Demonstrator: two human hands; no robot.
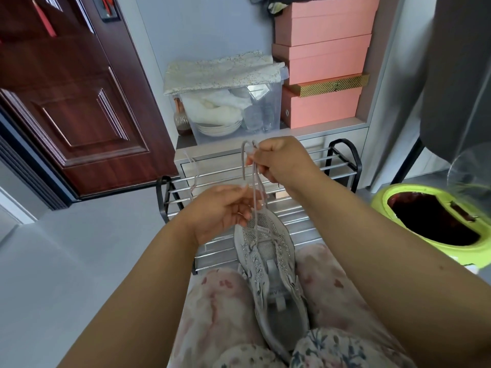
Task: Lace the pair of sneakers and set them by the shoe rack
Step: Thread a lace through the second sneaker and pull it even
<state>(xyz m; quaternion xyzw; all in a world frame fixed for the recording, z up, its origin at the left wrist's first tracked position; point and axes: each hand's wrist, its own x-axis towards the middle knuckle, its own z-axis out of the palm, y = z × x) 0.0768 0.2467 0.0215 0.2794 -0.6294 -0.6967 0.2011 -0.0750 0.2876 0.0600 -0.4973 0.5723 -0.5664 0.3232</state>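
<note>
Sneaker (268,264) wedged between my knees, toe toward the shoe rack (337,166). My right hand (281,160) pinches the lace (253,192) above it; left hand (220,211) fingers loosely curled at the strands. Risk: uneven pull leaves 1 end short, or lace slips out an eyelet.

My single head view looks forward and steeply down from just above the knees, close over the sneaker (268,264), with the shoe rack (292,168) and door (79,102) farther off.

Grey sneaker (271,264), pink boxes (324,62)
</note>
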